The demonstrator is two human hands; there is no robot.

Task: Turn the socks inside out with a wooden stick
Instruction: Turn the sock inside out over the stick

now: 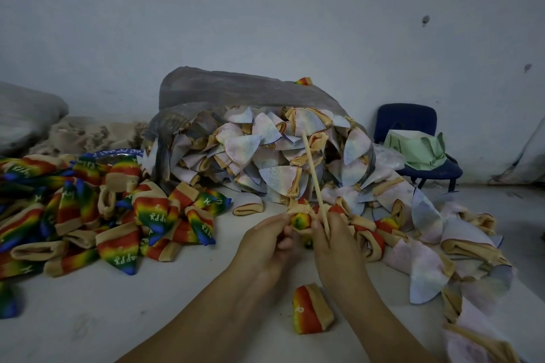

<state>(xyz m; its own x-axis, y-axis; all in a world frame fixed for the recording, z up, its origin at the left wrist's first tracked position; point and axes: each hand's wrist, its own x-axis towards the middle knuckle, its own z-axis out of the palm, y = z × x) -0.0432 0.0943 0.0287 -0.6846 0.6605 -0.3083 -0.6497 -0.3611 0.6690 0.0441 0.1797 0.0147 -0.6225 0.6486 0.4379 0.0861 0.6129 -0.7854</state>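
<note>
Both hands (298,240) raised, pinching sock (300,219), stick (314,178)

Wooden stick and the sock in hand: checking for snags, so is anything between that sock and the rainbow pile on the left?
Nothing visible: bare pale floor separates the bunched rainbow sock from the rainbow pile.

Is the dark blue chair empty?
No, a pale green bag sits on the dark blue chair by the wall.

Head-worn, wide-angle, looking forward and down, close over pale work surface (124,298), facing grey-white wall (265,23).
</note>
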